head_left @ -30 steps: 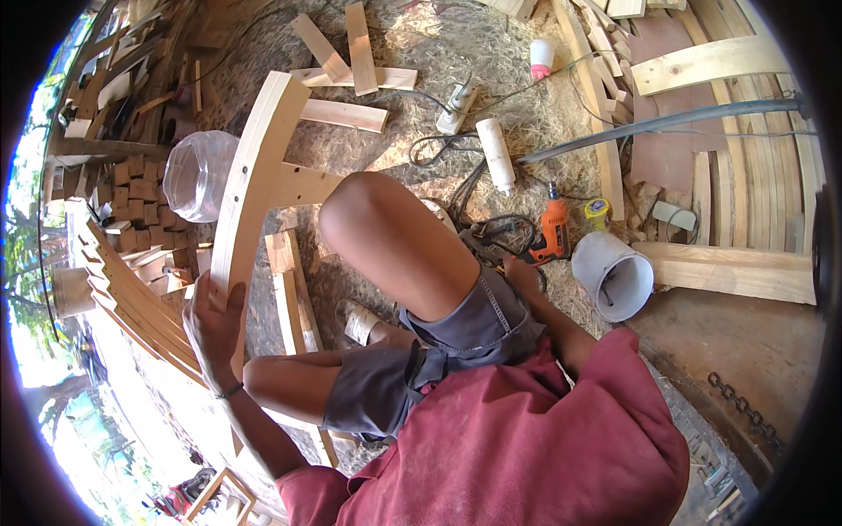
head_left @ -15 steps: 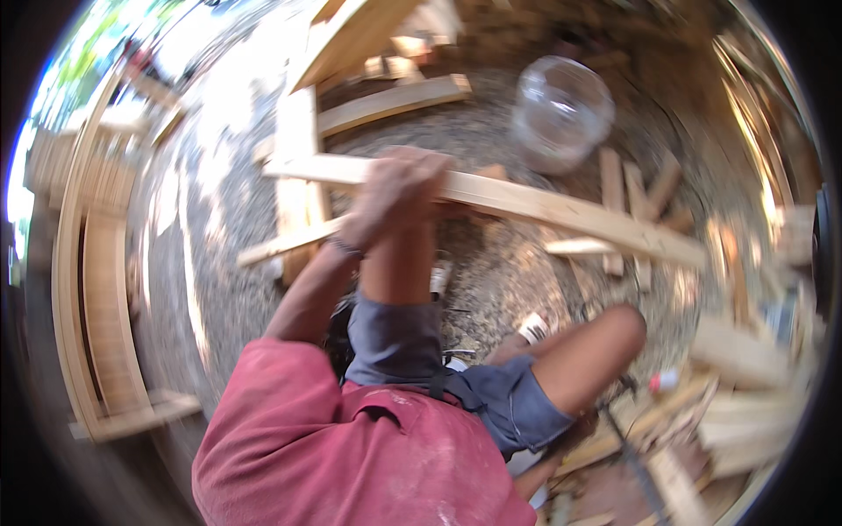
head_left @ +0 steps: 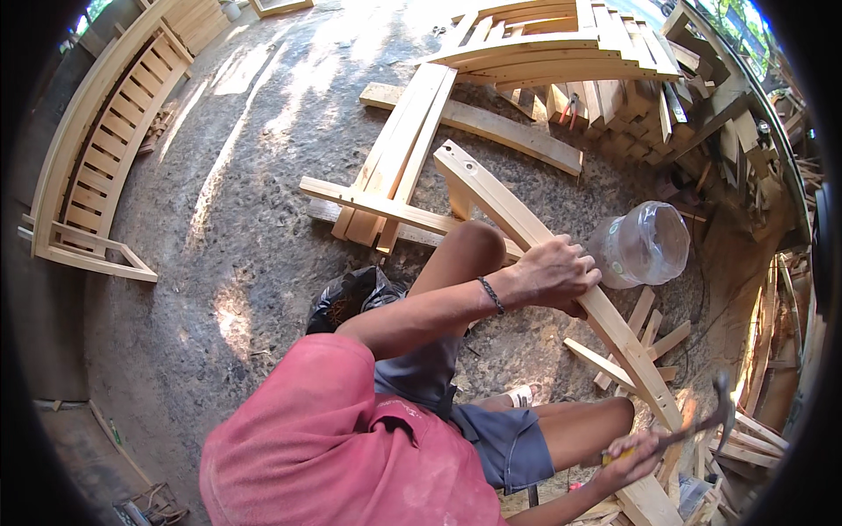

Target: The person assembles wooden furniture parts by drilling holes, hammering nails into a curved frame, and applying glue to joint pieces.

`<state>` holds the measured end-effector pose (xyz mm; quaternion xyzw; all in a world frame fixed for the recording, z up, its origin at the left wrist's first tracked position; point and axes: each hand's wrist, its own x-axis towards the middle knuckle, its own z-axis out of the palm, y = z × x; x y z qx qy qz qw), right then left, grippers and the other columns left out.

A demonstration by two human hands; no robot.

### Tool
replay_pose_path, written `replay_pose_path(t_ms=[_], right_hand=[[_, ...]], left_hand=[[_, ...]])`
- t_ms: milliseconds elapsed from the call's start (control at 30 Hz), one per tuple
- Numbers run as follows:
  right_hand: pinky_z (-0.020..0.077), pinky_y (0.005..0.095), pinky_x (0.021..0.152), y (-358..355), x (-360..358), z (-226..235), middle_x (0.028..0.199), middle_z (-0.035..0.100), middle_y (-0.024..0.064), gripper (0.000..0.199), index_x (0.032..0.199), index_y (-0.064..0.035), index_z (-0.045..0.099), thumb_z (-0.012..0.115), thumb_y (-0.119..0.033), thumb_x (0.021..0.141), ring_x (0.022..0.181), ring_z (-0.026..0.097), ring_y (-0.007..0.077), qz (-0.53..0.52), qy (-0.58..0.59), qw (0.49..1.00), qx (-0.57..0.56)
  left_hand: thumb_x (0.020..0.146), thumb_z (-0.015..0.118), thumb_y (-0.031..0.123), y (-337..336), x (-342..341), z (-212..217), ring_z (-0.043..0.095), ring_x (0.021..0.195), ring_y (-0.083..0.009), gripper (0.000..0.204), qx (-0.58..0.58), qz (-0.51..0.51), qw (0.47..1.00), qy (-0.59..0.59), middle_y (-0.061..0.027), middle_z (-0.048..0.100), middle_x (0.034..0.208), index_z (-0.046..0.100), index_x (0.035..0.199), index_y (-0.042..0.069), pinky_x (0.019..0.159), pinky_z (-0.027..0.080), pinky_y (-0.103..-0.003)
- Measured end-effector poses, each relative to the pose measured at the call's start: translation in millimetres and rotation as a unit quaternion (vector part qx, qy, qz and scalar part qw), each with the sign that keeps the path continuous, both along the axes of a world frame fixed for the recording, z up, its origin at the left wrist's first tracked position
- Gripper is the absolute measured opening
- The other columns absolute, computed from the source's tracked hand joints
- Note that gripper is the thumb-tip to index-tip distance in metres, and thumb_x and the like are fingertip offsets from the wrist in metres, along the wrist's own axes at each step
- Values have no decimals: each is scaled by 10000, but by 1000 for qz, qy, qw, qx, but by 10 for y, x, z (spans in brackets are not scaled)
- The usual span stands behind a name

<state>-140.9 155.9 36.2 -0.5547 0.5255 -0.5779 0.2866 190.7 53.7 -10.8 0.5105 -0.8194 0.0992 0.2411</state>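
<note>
A long, light wooden beam point(head_left: 627, 344) slants across in front of me, with small holes at its upper left end. My left hand point(head_left: 554, 276) wraps around the middle of it, a dark braided band on the wrist. Low on the right, my right hand point(head_left: 633, 458) grips a hammer point(head_left: 702, 424) by its yellow handle. The hammer's dark metal head is close beside the beam's lower end; I cannot tell whether they touch. My bent knee point(head_left: 474, 241) lies left of the beam, by a crossing wooden strip point(head_left: 377, 203).
A clear plastic container point(head_left: 638, 245) stands right of the beam, above short wood offcuts point(head_left: 645, 329). Planks point(head_left: 395, 149) and a slatted wooden frame point(head_left: 535, 57) lie ahead, near stacked timber point(head_left: 614, 123). A slatted bed-like frame point(head_left: 96, 175) stands at the left. A black bag point(head_left: 355, 294) sits by my leg.
The view has turned, and the beam now slants more steeply down to the right. My left hand still holds it. My right hand has come into view with the hammer.
</note>
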Motion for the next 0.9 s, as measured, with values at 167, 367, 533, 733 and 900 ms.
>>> replay_pose_path(t_ms=[167, 367, 533, 733, 900], right_hand=[[291, 165, 477, -384, 851, 262, 695, 467, -48, 256, 1108, -22, 588, 559, -265, 1036, 559, 398, 3, 227, 158, 953, 125], [381, 274, 609, -570, 1134, 116, 750, 552, 11, 145, 1022, -6, 651, 643, -128, 944, 681, 478, 87, 205, 225, 950, 73], [437, 246, 720, -1048, 786, 70, 986, 651, 41, 239, 1072, -12, 598, 527, -239, 1047, 801, 533, 75, 168, 229, 958, -45], [458, 309, 946, -1279, 596, -433, 1212, 670, 124, 250, 1077, 8, 597, 474, -210, 1063, 1094, 600, 162, 140, 148, 978, -46], [472, 313, 874, -1360, 782, -496, 1070, 704, 105, 255, 1029, 9, 625, 489, -205, 1050, 965, 627, 157, 101, 159, 978, -88]], left_hand=[[773, 719, 516, -28, -6, -150, 685, 874, -204, 430, -53, 5, 998, 16, -40, 658, 871, 658, 906, 112, 752, 530, -347], [771, 730, 489, -146, 48, -111, 668, 897, -224, 424, -45, -71, 993, 80, -43, 639, 953, 614, 953, 124, 758, 533, -372], [773, 774, 478, -212, -7, -197, 582, 1175, -193, 471, -146, -68, 986, 41, -16, 632, 1194, 643, 1114, 181, 1035, 429, -425], [801, 757, 169, 240, -425, -781, 603, 989, -228, 264, -138, -133, 963, 187, -5, 615, 981, 674, 1051, 182, 901, 448, -426], [852, 629, 218, 485, -953, -2287, 677, 1006, -267, 161, 462, -118, 876, -75, -97, 696, 1021, 694, 969, 128, 822, 517, -381]])
